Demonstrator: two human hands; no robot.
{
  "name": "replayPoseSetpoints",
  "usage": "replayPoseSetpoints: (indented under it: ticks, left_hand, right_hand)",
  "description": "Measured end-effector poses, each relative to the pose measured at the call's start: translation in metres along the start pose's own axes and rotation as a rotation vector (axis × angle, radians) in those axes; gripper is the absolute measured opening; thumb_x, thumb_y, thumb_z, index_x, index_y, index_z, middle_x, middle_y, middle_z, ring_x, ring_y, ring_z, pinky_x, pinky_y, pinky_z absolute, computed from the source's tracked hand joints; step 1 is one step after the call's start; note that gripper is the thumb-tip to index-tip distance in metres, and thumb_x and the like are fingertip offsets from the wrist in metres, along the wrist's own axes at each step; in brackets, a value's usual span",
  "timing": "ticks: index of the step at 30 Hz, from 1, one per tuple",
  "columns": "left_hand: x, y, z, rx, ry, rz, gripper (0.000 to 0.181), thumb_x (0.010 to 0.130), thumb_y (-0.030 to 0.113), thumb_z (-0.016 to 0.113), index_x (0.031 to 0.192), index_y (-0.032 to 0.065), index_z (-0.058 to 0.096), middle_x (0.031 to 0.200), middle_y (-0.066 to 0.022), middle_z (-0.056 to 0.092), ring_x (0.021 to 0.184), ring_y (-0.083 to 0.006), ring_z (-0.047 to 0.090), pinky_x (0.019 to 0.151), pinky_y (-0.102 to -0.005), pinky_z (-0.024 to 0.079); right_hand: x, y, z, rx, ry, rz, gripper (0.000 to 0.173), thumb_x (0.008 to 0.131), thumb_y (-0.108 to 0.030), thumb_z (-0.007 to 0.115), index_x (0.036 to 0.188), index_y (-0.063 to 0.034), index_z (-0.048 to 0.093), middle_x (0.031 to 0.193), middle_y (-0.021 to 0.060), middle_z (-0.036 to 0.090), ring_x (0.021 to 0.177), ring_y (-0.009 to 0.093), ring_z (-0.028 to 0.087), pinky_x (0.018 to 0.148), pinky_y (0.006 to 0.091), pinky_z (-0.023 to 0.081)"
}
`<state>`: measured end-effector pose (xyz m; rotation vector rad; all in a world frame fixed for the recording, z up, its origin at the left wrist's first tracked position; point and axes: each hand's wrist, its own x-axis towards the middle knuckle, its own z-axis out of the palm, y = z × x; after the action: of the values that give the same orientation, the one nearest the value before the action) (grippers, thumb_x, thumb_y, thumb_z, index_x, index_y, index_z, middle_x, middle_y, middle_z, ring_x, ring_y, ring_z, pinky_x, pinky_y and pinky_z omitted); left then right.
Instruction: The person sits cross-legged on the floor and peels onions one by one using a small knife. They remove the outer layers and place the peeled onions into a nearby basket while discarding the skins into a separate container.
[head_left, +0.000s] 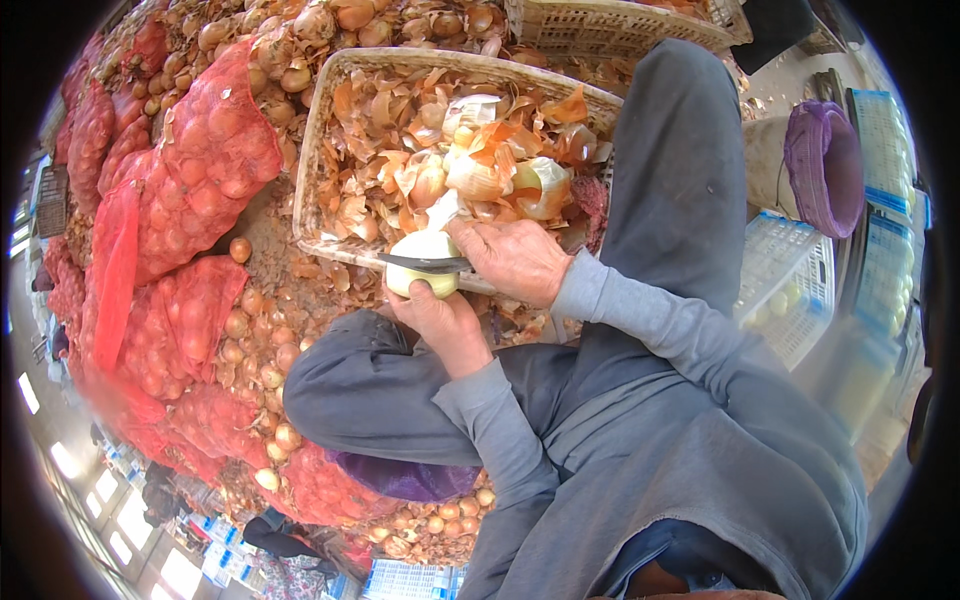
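Observation:
My left hand (448, 330) grips a pale peeled onion (421, 283) from below, its thumb pressed on the near side. In my right hand (514, 255) is a knife with a dark blade (426, 264), which lies across the onion; the handle is hidden in the fist. Between my right thumb and forefinger, a strip of white onion skin (444, 210) stands up from the onion's top. Just beyond my hands is a dirty white plastic crate (306, 187), heaped with loose orange and white onion skins (480, 161).
Red mesh sacks of onions (199, 169) lie to the left, with loose onions (259, 330) on the floor beside them. Another crate (622, 26) stands at the top. To the right are a bucket with a purple mesh bag (825, 169) and a white crate (795, 300) holding pale onions.

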<state>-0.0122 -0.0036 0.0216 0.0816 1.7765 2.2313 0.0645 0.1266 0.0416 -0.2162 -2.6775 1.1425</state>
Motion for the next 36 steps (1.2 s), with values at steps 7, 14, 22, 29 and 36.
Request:
replayPoseSetpoints:
  ticks: [7,14,22,29,36]
  left_hand:
    - [-0.007,0.024,0.009,0.134,0.048,-0.024,0.057,0.089,0.032,0.061,0.131,-0.0027,0.045,0.125,-0.0165,0.058,0.114,-0.0307,0.061,0.098,-0.0440,0.053]
    - [-0.004,-0.001,-0.012,0.149,0.021,-0.028,0.071,0.085,0.043,0.074,0.133,-0.0016,0.045,0.127,-0.0156,0.057,0.118,-0.0303,0.058,0.101,-0.0458,0.050]
    - [-0.006,-0.004,-0.013,0.227,-0.097,-0.035,0.048,0.093,0.022,0.056,0.133,-0.0024,0.045,0.127,-0.0164,0.057,0.116,-0.0319,0.059,0.102,-0.0474,0.050]
    - [-0.006,0.008,-0.001,-0.053,0.066,-0.136,0.061,0.085,0.036,0.068,0.131,0.0000,0.052,0.127,-0.0127,0.060,0.118,-0.0281,0.059,0.102,-0.0440,0.050]
    - [-0.003,0.007,0.000,-0.723,0.021,-0.331,0.073,0.074,0.049,0.078,0.131,0.0072,0.058,0.132,-0.0083,0.061,0.124,-0.0291,0.056,0.108,-0.0472,0.043]
  right_hand:
    - [0.001,0.048,-0.011,-0.346,-0.060,0.393,0.019,0.084,-0.007,0.057,0.100,-0.0009,0.052,0.070,0.0178,0.066,0.062,0.036,0.067,0.055,0.0465,0.053]
    - [0.010,-0.007,-0.024,0.000,0.162,0.026,0.043,0.083,-0.010,0.060,0.123,0.0032,0.051,0.078,0.0135,0.066,0.069,0.030,0.068,0.056,0.0403,0.054]
    - [0.006,-0.007,-0.023,0.010,0.140,-0.053,0.055,0.083,-0.012,0.061,0.132,0.0104,0.046,0.085,0.0133,0.067,0.074,0.029,0.069,0.059,0.0388,0.056]
    - [-0.004,0.041,-0.018,-0.272,-0.094,0.455,0.038,0.083,-0.005,0.058,0.118,0.0043,0.050,0.078,0.0208,0.067,0.070,0.039,0.068,0.061,0.0463,0.054]
    - [0.006,0.009,-0.012,0.359,0.134,0.443,0.037,0.090,-0.011,0.061,0.123,0.0033,0.052,0.079,0.0256,0.063,0.073,0.041,0.066,0.065,0.0448,0.050]
